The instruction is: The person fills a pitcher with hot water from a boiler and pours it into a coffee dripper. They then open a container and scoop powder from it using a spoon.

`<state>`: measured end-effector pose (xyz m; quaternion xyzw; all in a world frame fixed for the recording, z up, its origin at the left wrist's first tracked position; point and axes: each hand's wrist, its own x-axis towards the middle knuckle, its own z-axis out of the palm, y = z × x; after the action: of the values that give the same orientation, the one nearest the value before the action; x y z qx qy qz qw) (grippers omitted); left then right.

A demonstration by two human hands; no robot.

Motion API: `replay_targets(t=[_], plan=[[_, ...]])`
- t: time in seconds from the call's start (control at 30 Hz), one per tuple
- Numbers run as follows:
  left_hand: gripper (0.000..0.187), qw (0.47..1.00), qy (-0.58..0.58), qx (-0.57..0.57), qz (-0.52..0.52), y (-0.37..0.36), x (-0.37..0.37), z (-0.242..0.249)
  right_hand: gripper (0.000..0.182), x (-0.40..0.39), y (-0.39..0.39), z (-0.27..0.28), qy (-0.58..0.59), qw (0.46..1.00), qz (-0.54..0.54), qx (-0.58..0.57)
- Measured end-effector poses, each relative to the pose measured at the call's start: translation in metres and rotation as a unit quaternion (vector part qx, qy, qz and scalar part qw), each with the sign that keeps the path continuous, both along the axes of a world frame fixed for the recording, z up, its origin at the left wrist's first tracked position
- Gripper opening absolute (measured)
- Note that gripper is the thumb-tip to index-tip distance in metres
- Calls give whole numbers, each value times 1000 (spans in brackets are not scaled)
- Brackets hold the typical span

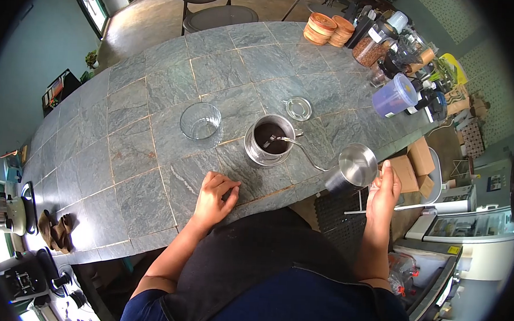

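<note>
My right hand [385,190] grips the handle of a metal gooseneck pitcher [349,170] near the table's front edge. The thin curved spout reaches left over a metal coffee dripper [258,156] holding dark grounds, and liquid shows at the spout's tip. On the tiles left of the dripper stands a glass cup [201,121] that looks empty. Behind the dripper, to the right, lies a small round glass lid [298,108]. My left hand [217,196] rests at the table's front edge, fingers loosely curled, with nothing visible in it.
The grey tiled table [135,154] curves around me. Wooden containers [320,29], jars and a purple-lidded tub [394,97] crowd its far right. A brown cloth [55,231] lies far left. Chairs [221,19] stand behind the table; cardboard boxes [401,173] are at right.
</note>
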<state>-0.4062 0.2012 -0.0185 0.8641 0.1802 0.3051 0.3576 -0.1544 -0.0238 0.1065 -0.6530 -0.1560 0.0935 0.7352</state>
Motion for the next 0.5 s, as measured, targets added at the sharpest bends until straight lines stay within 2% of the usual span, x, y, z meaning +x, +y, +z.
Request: replay_targets(t=[0.5], plan=[[13,1000,2,-6,-6,1,0,-1,29,5,12,5,-2,1000,-9,10]])
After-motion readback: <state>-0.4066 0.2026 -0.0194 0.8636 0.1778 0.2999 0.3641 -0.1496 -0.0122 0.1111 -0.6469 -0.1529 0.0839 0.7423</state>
